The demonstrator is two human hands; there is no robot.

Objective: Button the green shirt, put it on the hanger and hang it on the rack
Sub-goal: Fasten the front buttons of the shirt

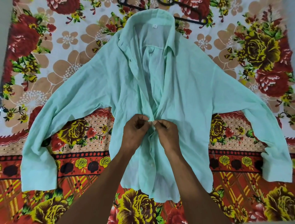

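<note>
The pale green shirt (183,89) lies face up on a flowered bedsheet, sleeves spread to both sides and the collar at the far end. Its front gapes from the collar down to the middle. My left hand (135,129) and my right hand (167,132) meet at the placket in the lower middle, each pinching an edge of the shirt front where a small button sits between the fingertips. Below my hands the placket lies closed, with a white button (152,164) showing. A black hanger (191,20) lies beyond the collar, partly hidden under it.
The red, yellow and peach flowered bedsheet (63,67) covers the whole surface. A second dark hanger-like shape (166,1) sits at the top edge. No rack is in view.
</note>
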